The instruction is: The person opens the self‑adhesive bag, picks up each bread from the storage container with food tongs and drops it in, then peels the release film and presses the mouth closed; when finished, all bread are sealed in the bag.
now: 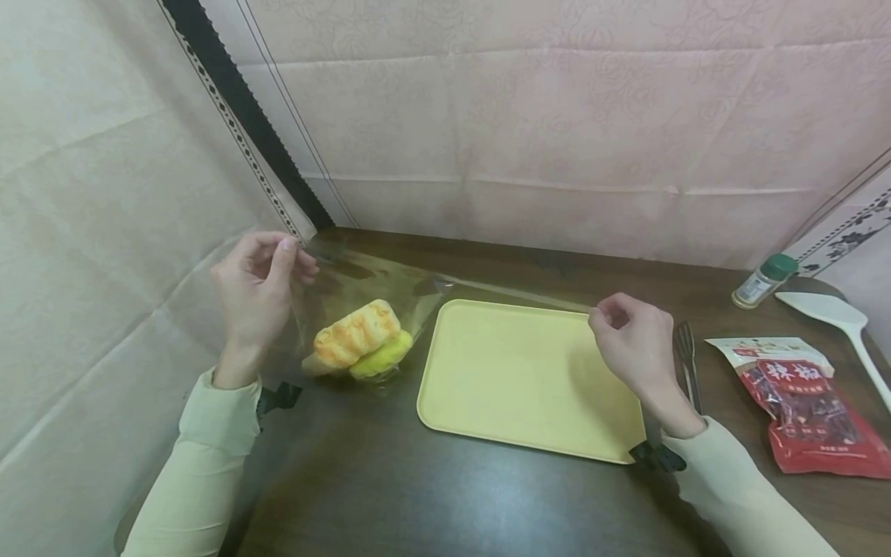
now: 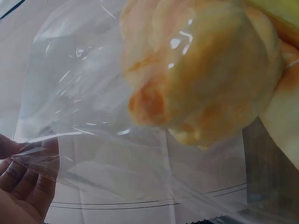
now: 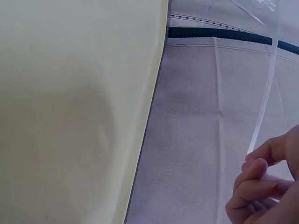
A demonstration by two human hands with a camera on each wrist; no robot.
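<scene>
A clear plastic bag [image 1: 418, 290] holds a browned bread roll [image 1: 357, 334] and a yellow bread-like piece [image 1: 381, 356], at the left of the table. My left hand [image 1: 257, 282] pinches the bag's film between thumb and fingers; the left wrist view shows the film bunched at my fingertips [image 2: 39, 182]. From the bag's upper right corner a narrow translucent strip [image 1: 515, 292] stretches taut over the back of the yellow tray. My right hand [image 1: 633, 336] pinches the strip's far end, also seen from the right wrist, where the strip [image 3: 264, 107] runs up to the bag.
The yellow tray [image 1: 522, 379] lies beside the bag at mid-table. To its right are a dark-handled utensil [image 1: 687, 360], a red food packet [image 1: 810, 410], a green-capped jar [image 1: 764, 280] and a white spatula [image 1: 828, 309]. Cloth hangs behind and at the left.
</scene>
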